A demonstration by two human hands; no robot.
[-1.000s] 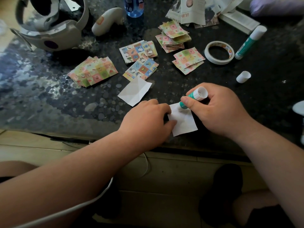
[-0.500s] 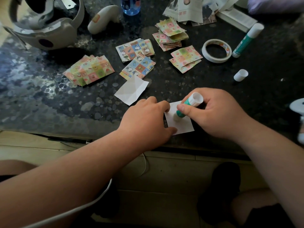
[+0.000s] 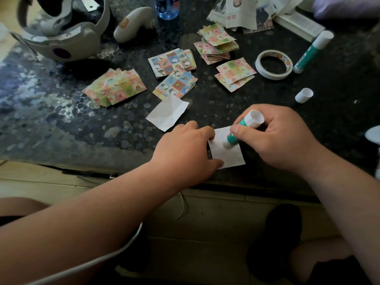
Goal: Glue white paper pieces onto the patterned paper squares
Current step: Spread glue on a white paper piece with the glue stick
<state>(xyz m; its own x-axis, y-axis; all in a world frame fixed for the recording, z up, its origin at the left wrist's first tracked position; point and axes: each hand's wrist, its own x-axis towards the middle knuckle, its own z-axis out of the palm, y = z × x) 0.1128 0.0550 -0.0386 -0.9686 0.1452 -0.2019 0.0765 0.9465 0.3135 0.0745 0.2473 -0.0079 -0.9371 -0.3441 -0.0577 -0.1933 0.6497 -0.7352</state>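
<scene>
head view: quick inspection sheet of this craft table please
surface: dark speckled tabletop, glare at left.
job's things: white paper piece under the tip of the glue stick; folded white piece beside it; patterned squares in several stacks behind.
clutter: tape roll, capped glue stick, loose cap, headset, controller, bottle, printed papers.
hands: left hand presses the white paper piece down; right hand grips the glue stick.
cables: white cable hangs below the table edge.
surroundings: tiled floor beneath.

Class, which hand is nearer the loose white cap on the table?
Right. The right hand lies just this side of the cap; the left hand is farther off, beyond the white paper.
</scene>
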